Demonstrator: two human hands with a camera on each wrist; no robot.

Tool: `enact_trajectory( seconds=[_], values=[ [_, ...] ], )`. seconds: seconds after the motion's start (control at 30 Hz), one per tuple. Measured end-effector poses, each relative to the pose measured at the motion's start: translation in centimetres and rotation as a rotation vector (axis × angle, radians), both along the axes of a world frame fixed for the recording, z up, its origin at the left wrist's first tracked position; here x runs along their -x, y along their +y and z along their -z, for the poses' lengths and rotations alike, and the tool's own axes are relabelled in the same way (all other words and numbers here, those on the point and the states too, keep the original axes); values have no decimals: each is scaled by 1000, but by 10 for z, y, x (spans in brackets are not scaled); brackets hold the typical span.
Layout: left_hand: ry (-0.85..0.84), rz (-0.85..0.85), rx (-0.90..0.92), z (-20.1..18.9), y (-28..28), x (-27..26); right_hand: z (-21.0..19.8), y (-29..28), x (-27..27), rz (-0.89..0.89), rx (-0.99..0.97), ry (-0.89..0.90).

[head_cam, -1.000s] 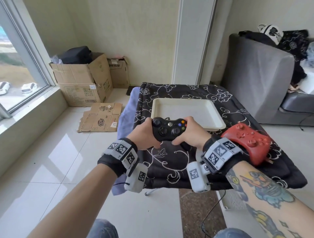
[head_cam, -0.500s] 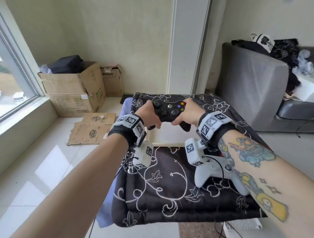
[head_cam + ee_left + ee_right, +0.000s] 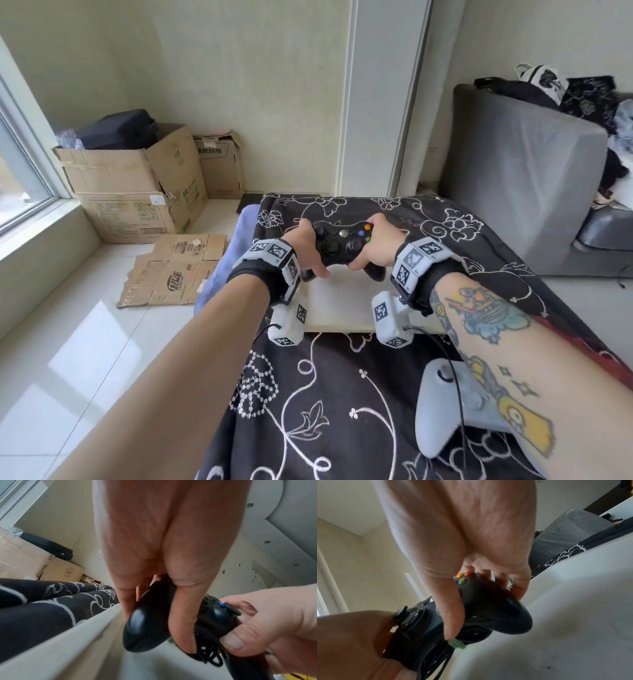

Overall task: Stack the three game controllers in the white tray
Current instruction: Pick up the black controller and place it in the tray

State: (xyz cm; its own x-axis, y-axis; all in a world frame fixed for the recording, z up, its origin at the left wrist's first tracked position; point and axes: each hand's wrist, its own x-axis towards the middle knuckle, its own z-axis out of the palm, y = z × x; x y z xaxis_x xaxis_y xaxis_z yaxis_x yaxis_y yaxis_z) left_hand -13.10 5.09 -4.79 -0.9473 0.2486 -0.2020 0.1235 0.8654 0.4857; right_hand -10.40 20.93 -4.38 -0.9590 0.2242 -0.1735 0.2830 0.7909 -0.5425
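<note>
Both hands grip the black controller (image 3: 344, 245), left hand (image 3: 306, 248) curled round its left grip, right hand (image 3: 376, 246) round the right one, thumbs on top. Controller is face up above the white tray (image 3: 337, 308); can't tell if it touches the tray floor. Its bundled black cable (image 3: 467, 632) hangs under it, held with a green tie (image 3: 458, 644). White controller (image 3: 455, 407) lies on the black floral cloth (image 3: 308, 394) covering the surface, near side, partly under the right forearm. Cardboard boxes (image 3: 133, 185) on the floor at left, grey sofa (image 3: 524, 178) at right.
</note>
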Motion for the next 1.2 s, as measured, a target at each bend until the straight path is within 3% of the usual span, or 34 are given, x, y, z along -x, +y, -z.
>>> enact_trajectory(
  seconds=[0.37, 0.67, 1.2],
  values=[
    [-28, 6, 126, 10, 1, 14, 15, 2, 16, -64, -37, -20],
    [-47, 19, 234, 12, 1, 17, 14, -3, 16, -40, -277, -137],
    [100, 35, 256, 15, -2, 22, 23, 10, 17, -27, -218, -146]
  ],
)
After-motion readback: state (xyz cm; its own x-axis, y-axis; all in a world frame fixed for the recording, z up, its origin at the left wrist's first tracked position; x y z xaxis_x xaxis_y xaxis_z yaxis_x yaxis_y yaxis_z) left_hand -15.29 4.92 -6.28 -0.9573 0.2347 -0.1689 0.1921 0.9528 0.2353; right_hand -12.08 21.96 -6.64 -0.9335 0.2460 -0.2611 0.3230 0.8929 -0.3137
